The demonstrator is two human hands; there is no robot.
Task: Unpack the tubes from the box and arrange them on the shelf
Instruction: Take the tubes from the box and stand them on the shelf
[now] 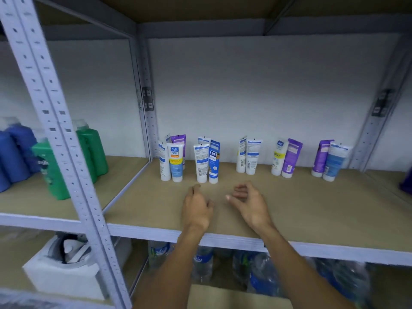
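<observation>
- Head view, only one there is. The tan board shelf [312, 208] in a grey slotted metal frame carries all the plastic squeeze tubes [207, 161], standing cap-down in a row along the back wall.
- They sit in five little clusters: the far-left cluster [172, 159] is white ones plus a purple one behind, the next has white ones and a blue one, then a white pair [248, 157], then a white and yellow one beside a purple one [286, 158], then a purple and a light blue one [330, 160].
- The left hand [197, 208] is over the front part of the shelf, its fingers [196, 187] loosely curled and holding nothing. The fingertip is just in front of the second cluster and not touching it.
- The right hand [249, 204] is beside it, well short of the tubes, thumb and fingers [242, 188] half curled and spread, nothing in them either. Can't tell if either hand touches the board.
- In the bay to the left are green plastic bottles [53, 170] and blue plastic bottles [15, 152], blurry.
- The lower level holds clear water bottles [202, 264] and a white foam block [62, 273] with something dark set in it.
- A tan cardboard surface [223, 295] shows at the bottom edge between the forearms; can't see what's in it.
</observation>
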